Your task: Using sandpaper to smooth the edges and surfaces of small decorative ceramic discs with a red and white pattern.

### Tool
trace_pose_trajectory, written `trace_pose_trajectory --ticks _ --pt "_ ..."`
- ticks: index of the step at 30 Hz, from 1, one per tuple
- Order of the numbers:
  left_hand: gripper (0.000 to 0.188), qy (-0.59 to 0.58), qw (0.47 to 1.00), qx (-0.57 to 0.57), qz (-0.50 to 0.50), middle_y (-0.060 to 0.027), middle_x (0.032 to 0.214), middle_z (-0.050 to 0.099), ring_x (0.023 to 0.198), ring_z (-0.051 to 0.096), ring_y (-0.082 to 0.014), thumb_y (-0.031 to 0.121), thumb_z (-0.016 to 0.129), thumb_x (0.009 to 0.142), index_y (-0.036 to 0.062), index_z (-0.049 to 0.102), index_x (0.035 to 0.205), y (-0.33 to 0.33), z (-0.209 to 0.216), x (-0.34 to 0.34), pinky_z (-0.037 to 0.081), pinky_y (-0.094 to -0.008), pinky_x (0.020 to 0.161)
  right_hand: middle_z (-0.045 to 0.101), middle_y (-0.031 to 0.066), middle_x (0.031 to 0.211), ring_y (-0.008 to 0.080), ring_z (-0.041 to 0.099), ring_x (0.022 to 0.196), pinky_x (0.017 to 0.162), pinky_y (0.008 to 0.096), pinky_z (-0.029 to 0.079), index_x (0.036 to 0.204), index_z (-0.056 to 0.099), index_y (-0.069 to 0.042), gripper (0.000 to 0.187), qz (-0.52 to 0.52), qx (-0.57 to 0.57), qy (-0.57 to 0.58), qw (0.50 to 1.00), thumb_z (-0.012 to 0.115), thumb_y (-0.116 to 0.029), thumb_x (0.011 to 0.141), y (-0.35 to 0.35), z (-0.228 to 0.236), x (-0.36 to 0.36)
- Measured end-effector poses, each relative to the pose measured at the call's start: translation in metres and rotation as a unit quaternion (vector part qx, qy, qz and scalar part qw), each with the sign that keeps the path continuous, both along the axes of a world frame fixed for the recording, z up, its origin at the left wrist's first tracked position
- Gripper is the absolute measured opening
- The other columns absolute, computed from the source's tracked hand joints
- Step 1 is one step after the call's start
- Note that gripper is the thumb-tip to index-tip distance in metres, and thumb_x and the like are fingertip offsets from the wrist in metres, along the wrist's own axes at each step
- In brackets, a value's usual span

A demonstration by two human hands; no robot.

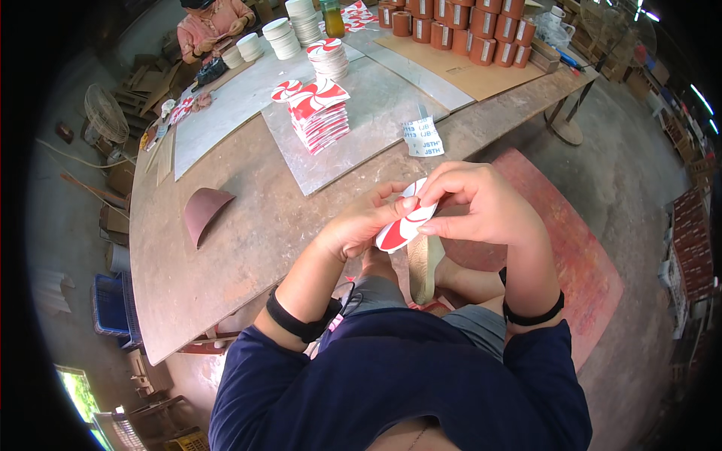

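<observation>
Between my two hands is a round disc (396, 236) with a red and white swirl pattern, tilted above my lap. My left hand (359, 219) grips its left side, thumb lying across the patterned face. On the far right side, the bent fingers and thumb of my right hand (481, 197) pinch the disc's edge. Farther off on the table stands a stack of red and white printed sheets (322, 120). Beside it rises a pile of white discs (328, 64) with a swirl-patterned one on top.
On the wooden table (248, 263) lie a curved brown piece (205, 213) and a printed paper scrap (423, 137). Brown cylinders (481, 37) and stacked white discs (281, 39) stand at the back. A co-worker (214, 30) sits at the far left. A red mat (549, 248) covers floor at right.
</observation>
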State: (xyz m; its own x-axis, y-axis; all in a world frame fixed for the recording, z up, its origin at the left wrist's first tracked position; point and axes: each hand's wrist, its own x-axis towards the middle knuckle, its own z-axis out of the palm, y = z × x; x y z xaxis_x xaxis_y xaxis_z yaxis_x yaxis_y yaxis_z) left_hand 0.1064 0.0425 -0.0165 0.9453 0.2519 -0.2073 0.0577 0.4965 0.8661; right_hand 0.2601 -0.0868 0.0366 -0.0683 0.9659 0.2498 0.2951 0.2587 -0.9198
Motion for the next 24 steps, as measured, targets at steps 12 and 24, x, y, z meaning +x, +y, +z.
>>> trace_pose_trajectory --ticks 12,24 --pt "0.056 0.000 0.995 -0.103 0.002 -0.0152 0.101 0.057 0.091 0.060 -0.0205 0.019 0.064 0.081 -0.0063 0.036 0.122 0.023 -0.014 -0.006 0.052 -0.0329 0.078 0.061 0.0118 0.105 0.0173 0.060 0.092 0.078 0.0282 0.048 0.101 0.062 0.001 0.021 0.038 0.054 0.049 0.997 0.057 0.004 0.080 0.018 -0.025 0.032" --pt "0.042 -0.042 0.983 -0.155 0.087 -0.0027 0.079 0.050 0.063 0.050 -0.0125 0.014 0.049 0.087 0.0066 0.036 0.127 0.051 -0.027 -0.015 0.051 -0.0303 0.056 0.061 0.0128 0.093 0.0213 0.058 0.088 0.075 0.0331 0.044 0.096 0.059 -0.001 0.033 -0.505 -0.043 -0.020 0.862 0.068 -0.022 0.072 0.113 -0.158 0.108"
